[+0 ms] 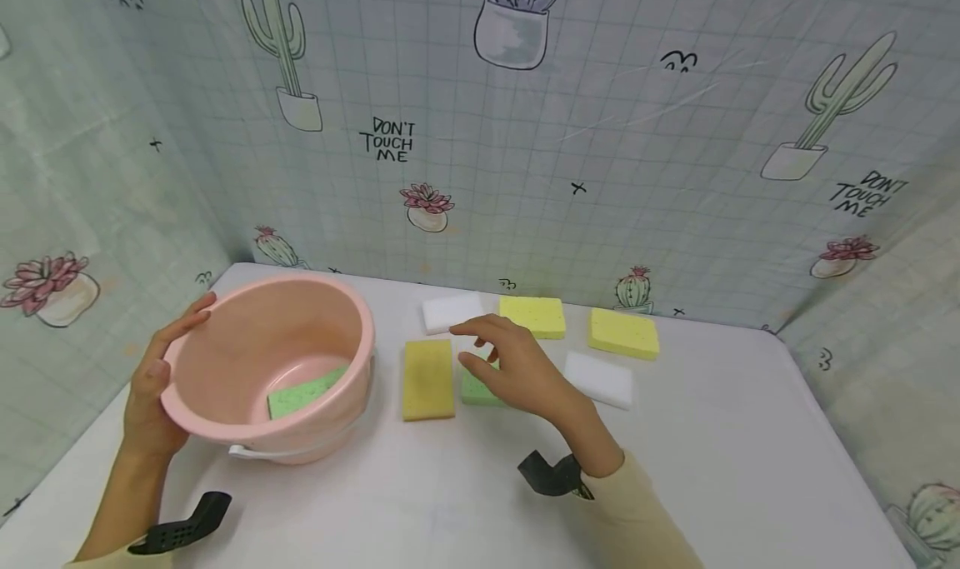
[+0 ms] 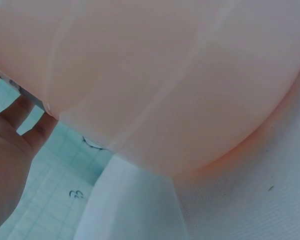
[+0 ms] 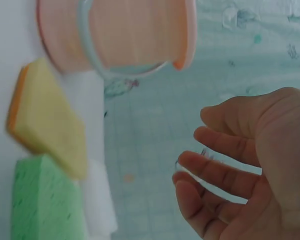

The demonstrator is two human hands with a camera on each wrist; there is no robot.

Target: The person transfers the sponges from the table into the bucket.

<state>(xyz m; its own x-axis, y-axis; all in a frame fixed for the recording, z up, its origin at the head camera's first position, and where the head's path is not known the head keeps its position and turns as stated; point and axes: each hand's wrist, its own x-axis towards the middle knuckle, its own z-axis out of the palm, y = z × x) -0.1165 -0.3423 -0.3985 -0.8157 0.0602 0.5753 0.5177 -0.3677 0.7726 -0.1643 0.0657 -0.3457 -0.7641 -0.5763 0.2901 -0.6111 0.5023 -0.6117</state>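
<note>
My left hand (image 1: 153, 398) grips the left side of a pink bucket (image 1: 277, 315), its fingers at the rim. Inside the bucket lies a green sponge (image 1: 306, 392). My right hand (image 1: 528, 377) hovers over the table with fingers loosely bent and nothing between them. Below it is another green sponge (image 1: 478, 392), partly hidden by the hand in the head view. A darker yellow sponge (image 1: 428, 381) lies between that one and the bucket. In the right wrist view, this yellow sponge (image 3: 52, 115) shows an orange underside.
Behind the right hand are a white sponge (image 1: 450, 311) and a yellow sponge (image 1: 534, 316). Farther right lie another yellow sponge (image 1: 622, 333) and another white one (image 1: 600, 379). The bucket's white handle (image 1: 292, 452) hangs down its front. Patterned cloth walls (image 1: 510, 136) surround the white table (image 1: 712, 469).
</note>
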